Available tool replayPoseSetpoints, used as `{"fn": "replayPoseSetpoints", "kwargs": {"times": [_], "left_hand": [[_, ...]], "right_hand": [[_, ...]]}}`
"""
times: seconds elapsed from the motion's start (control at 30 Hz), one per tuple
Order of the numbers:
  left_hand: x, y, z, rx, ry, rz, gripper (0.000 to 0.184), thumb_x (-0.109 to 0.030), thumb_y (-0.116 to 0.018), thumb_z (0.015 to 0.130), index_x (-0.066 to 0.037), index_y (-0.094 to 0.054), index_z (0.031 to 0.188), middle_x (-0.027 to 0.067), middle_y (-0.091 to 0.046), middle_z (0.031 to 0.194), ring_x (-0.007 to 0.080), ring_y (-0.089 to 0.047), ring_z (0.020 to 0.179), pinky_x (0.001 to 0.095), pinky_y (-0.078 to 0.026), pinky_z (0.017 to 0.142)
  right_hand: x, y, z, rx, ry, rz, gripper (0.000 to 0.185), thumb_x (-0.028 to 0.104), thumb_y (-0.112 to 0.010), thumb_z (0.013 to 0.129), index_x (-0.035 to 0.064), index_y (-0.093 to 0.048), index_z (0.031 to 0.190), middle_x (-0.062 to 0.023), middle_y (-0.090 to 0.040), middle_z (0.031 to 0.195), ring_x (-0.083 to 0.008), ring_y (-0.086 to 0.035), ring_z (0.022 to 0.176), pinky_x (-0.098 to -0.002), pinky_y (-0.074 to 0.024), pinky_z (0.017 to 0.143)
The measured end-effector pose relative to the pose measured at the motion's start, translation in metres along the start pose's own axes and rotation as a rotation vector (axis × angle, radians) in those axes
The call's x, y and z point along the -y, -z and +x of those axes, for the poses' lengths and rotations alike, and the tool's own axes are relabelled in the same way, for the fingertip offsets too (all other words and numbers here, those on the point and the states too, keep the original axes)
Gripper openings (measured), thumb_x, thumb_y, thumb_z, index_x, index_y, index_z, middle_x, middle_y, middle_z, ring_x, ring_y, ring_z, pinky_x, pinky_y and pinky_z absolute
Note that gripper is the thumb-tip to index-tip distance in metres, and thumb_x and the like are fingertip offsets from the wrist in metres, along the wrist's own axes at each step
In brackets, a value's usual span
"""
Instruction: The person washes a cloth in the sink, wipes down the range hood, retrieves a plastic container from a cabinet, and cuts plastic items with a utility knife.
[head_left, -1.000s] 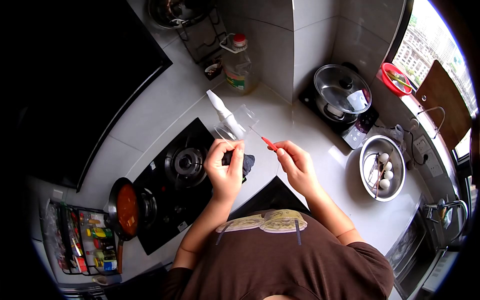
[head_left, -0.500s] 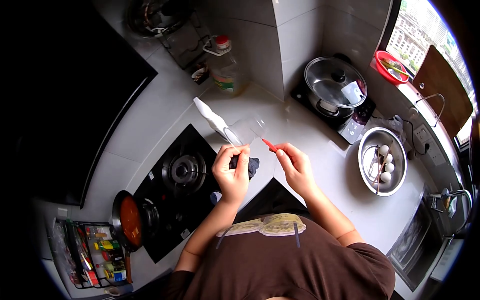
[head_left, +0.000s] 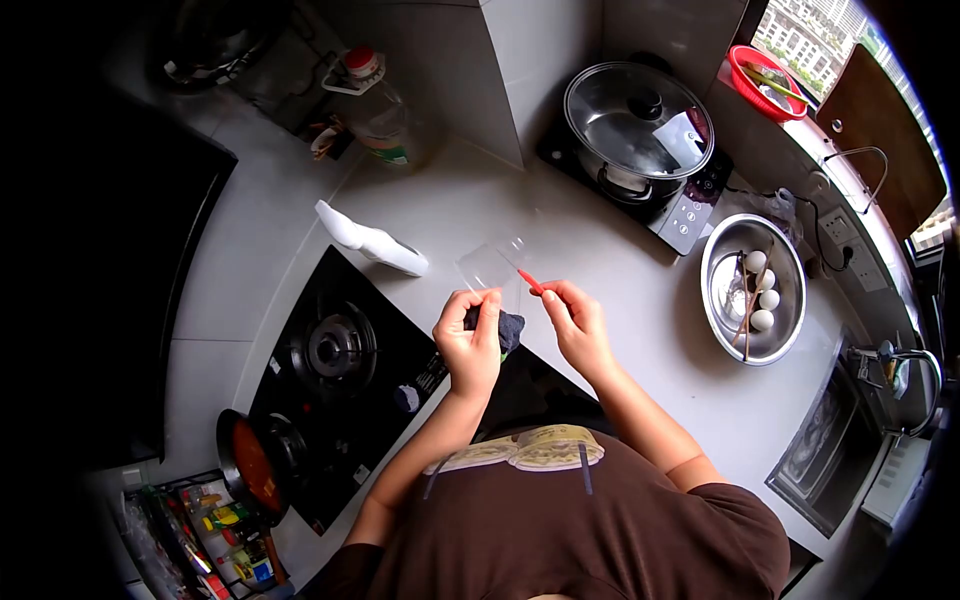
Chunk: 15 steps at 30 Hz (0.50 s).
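A thin tool with a red handle (head_left: 531,283) is pinched in my right hand (head_left: 578,325), its fine tip pointing up and left. My left hand (head_left: 470,340) is closed, thumb against forefinger, at the near side of a clear plastic piece (head_left: 484,266); what lies between its fingertips is too small to make out. Just right of that hand a dark cloth (head_left: 509,328) shows. A white bottle (head_left: 372,243) lies on the counter beyond, up and to the left.
A lidded pot (head_left: 640,125) stands on an induction cooker (head_left: 692,212). A steel bowl (head_left: 712,300) holds several eggs and sticks. On the left are a gas hob (head_left: 335,400) and a pan of red sauce (head_left: 256,466). An oil jug (head_left: 380,120) stands behind.
The view has shifted, so the pot and bowl appear higher and the white bottle farther left of my hands. Both hands keep their grip and remain close together.
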<state>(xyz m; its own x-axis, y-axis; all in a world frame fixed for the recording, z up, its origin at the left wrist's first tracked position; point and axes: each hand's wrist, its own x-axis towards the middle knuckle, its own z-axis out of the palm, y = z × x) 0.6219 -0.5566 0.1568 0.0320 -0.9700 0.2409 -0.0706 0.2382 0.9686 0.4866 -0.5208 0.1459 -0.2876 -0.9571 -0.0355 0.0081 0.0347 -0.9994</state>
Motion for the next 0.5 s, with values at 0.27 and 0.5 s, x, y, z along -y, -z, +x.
{"fn": "replayPoseSetpoints", "kwargs": {"times": [0.27, 0.5], "left_hand": [[0.001, -0.013, 0.003, -0.051, 0.184, -0.104, 0.011, -0.008, -0.063, 0.089, 0.001, -0.062, 0.083, 0.0020, -0.060, 0.069, 0.0048, -0.051, 0.061, 0.0186, -0.040, 0.059], [0.002, -0.026, 0.000, -0.044, 0.286, -0.193, 0.012, -0.006, -0.063, 0.088, 0.002, -0.061, 0.080, 0.0020, -0.061, 0.075, 0.0060, -0.053, 0.065, 0.0204, -0.043, 0.061]], "right_hand": [[-0.021, 0.005, 0.002, -0.063, 0.019, -0.044, 0.018, 0.015, -0.053, 0.094, -0.0009, -0.063, 0.096, 0.0039, -0.044, 0.061, -0.0050, -0.037, 0.057, -0.0230, -0.0313, 0.050], [-0.031, 0.004, 0.011, -0.062, 0.032, 0.033, 0.019, 0.013, -0.052, 0.094, -0.0007, -0.063, 0.099, 0.0053, -0.048, 0.067, -0.0034, -0.038, 0.062, -0.0207, -0.0318, 0.054]]}}
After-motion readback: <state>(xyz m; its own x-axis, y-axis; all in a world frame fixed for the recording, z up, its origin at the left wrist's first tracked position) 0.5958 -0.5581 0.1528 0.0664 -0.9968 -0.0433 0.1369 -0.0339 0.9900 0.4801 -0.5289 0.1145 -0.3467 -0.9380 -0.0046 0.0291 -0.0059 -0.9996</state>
